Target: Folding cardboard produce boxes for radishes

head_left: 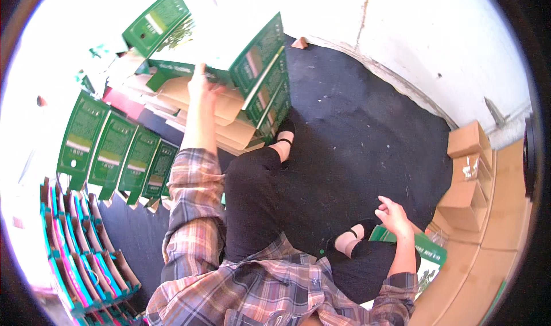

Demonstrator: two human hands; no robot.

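My left hand (205,89) reaches forward to an opened green-and-white printed carton (248,68) on top of a stack. Its fingers close over the carton's near edge; brown cardboard shows just beneath. The carton's green flaps (158,20) stand out to the sides. My right hand (393,215) is held low over the dark floor, fingers apart and nothing in them. Close to that wrist, beside my leg, leans another green-and-white printed carton piece (427,251), partly hidden by my forearm.
More green cartons (110,148) stand in a row at the left. Nearer is a rack of teal-edged cardboard trays (80,245). Brown boxes (468,202) line the right side, against a white wall (436,44). A dark mat (356,130) covers the floor around my feet.
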